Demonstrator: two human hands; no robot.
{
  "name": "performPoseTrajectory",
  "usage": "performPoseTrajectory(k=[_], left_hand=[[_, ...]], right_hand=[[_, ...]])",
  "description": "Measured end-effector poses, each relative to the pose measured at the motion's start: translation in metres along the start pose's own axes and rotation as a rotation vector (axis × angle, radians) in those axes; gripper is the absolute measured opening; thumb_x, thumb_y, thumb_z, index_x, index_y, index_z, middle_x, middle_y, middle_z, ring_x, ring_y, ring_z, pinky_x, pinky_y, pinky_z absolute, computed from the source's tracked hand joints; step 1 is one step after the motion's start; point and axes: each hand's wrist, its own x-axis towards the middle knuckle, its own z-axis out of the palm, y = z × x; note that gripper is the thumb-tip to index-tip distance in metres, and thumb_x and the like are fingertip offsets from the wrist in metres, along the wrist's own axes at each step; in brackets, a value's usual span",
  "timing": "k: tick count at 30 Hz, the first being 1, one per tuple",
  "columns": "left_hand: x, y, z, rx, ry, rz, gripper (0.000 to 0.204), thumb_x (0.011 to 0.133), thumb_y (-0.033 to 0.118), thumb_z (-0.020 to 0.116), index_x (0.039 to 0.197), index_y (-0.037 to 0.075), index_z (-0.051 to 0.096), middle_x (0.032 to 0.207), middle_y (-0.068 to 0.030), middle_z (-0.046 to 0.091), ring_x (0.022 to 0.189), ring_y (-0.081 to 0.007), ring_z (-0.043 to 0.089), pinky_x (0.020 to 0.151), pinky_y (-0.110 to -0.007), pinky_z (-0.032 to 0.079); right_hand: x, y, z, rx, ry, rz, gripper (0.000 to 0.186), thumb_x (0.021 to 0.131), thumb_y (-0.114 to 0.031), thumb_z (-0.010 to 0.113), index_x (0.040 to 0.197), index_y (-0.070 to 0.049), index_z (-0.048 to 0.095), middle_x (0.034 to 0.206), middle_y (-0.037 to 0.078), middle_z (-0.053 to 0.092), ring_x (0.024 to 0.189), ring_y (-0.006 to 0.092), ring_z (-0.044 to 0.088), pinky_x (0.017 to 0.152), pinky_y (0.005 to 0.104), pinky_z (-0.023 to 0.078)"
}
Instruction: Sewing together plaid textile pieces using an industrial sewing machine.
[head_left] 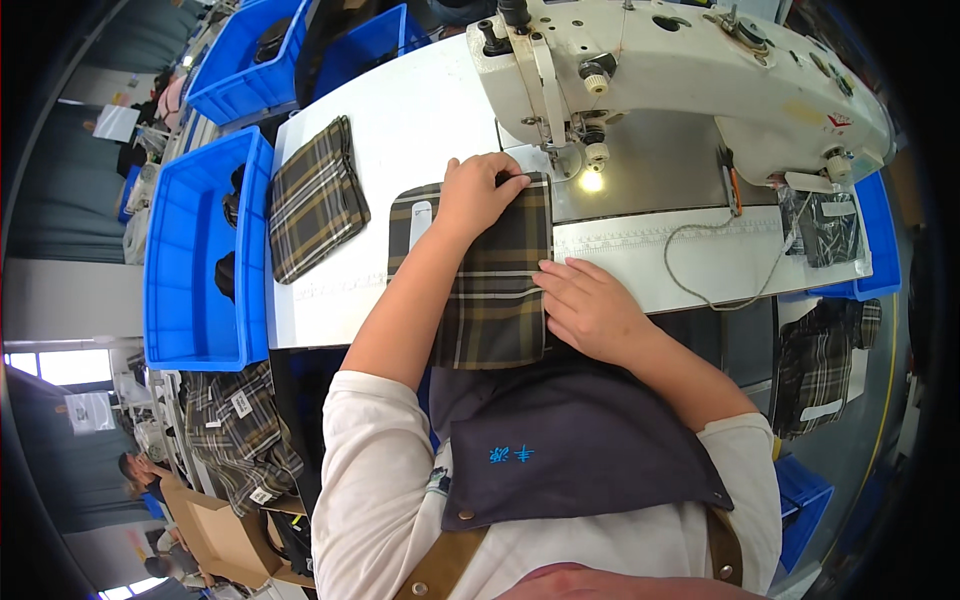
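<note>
A brown, black and white plaid fabric piece (490, 315) lies on the white sewing table, its lower end over the front edge. Its far right corner sits close to the presser foot and needle of the sewing machine (690, 85). My left hand (480, 190) is at the piece's far edge, thumb and fingertips pinched together on the cloth. Flat along its right edge rests my right hand (590, 305), fingers stretched out. A white label (420, 222) shows on the piece left of my left forearm. The machine's lamp lights the plate right of the needle.
A stack of plaid pieces (318, 200) lies left, beside a blue bin (200, 270) with dark items. Right are orange-handled thread snips (733, 185), a grey cord (680, 285) and a plastic-wrapped packet (828, 225). More plaid fabric (240, 430) hangs low at left.
</note>
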Motion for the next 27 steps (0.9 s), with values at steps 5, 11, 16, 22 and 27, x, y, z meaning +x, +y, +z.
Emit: performPoseTrajectory(k=[5, 11, 16, 22, 27], left_hand=[[0.002, 0.005, 0.0, 0.029, -0.017, -0.011, 0.021, 0.086, 0.031, 0.08, 0.085, 0.011, 0.073, 0.077, -0.0048, 0.071, 0.076, -0.0267, 0.065, 0.09, -0.042, 0.039], [0.001, 0.007, 0.001, 0.07, 0.021, -0.02, 0.022, 0.086, 0.031, 0.08, 0.084, 0.011, 0.072, 0.077, -0.0048, 0.071, 0.075, -0.027, 0.064, 0.093, -0.044, 0.039], [-0.003, 0.017, 0.01, 0.205, 0.273, 0.292, 0.011, 0.086, 0.015, 0.078, 0.094, 0.012, 0.071, 0.098, -0.0028, 0.073, 0.09, -0.0259, 0.065, 0.09, -0.041, 0.041], [-0.022, 0.023, 0.022, 0.149, 0.148, 0.425, 0.022, 0.087, 0.005, 0.072, 0.109, 0.009, 0.073, 0.111, -0.0045, 0.071, 0.103, -0.0299, 0.062, 0.095, -0.043, 0.045], [-0.03, 0.03, 0.024, 0.153, 0.145, 0.376, 0.035, 0.091, 0.01, 0.07, 0.127, 0.008, 0.069, 0.127, -0.0059, 0.067, 0.114, -0.0291, 0.059, 0.097, -0.042, 0.044]], right_hand=[[-0.001, 0.0, 0.0, -0.022, 0.005, -0.005, 0.024, 0.086, -0.022, 0.074, 0.101, -0.003, 0.071, 0.126, 0.009, 0.069, 0.13, 0.0263, 0.059, 0.112, 0.0426, 0.046], [0.001, 0.0, 0.0, -0.029, 0.015, -0.008, 0.024, 0.085, -0.022, 0.075, 0.099, -0.003, 0.071, 0.125, 0.01, 0.07, 0.13, 0.027, 0.06, 0.111, 0.0427, 0.046], [0.001, 0.0, -0.002, -0.01, -0.026, -0.003, 0.026, 0.084, -0.023, 0.076, 0.099, -0.002, 0.071, 0.126, 0.012, 0.07, 0.13, 0.0282, 0.06, 0.112, 0.043, 0.046], [-0.008, 0.006, -0.011, 0.031, -0.069, 0.037, 0.029, 0.081, -0.021, 0.078, 0.101, -0.002, 0.071, 0.129, 0.013, 0.069, 0.133, 0.0288, 0.057, 0.114, 0.0457, 0.044], [-0.016, 0.011, -0.021, 0.026, -0.106, 0.127, 0.032, 0.079, -0.016, 0.076, 0.107, -0.001, 0.069, 0.135, 0.012, 0.065, 0.138, 0.028, 0.054, 0.117, 0.0474, 0.041]])
